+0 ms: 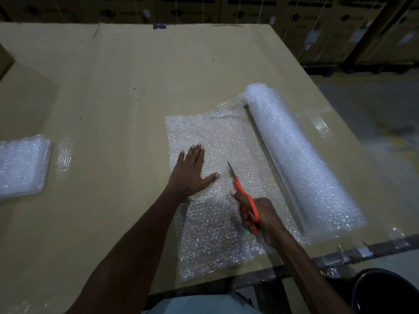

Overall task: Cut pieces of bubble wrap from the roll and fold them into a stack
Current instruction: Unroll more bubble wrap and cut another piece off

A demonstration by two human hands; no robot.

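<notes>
A bubble wrap roll (301,159) lies at the right of the cardboard-covered table (113,98). An unrolled sheet (215,137) spreads from it toward the left and the near edge. My left hand (191,172) presses flat on the sheet, fingers straight and thumb spread. My right hand (260,217) grips orange-handled scissors (243,196), whose blades point away from me over the sheet, just right of my left thumb. A stack of folded bubble wrap pieces (21,166) sits at the far left edge.
Stacked cardboard boxes (249,7) line the back. The table's near edge shows a taped metal frame (340,257). A dark round bin (387,291) stands at the bottom right on the floor. Small debris specks dot the cardboard.
</notes>
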